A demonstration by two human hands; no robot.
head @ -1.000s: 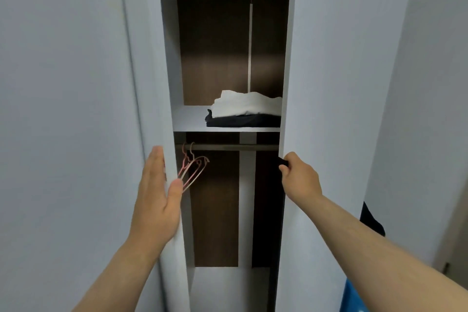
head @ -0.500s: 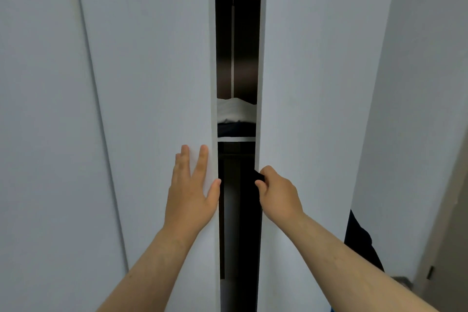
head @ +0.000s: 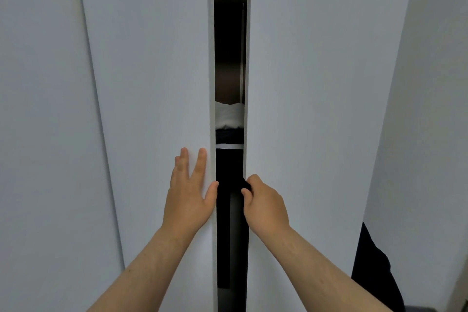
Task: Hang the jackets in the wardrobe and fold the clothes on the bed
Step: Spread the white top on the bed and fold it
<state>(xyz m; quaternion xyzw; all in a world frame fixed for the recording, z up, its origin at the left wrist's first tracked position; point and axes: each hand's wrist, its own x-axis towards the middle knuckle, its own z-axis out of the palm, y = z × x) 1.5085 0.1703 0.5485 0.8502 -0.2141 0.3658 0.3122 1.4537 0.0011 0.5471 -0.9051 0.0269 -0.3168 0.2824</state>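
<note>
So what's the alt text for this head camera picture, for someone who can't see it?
Two bare hands on two white wardrobe doors, a narrow gap apart: the left hand lies flat on the left door, the right hand grips the edge of the right door. Through the gap show folded white and dark clothes on a shelf.

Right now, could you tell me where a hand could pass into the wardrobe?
Only the narrow gap between the left door and right door, freest above the folded clothes. Below the shelf it is crowded: left hand and right hand flank it.
</note>
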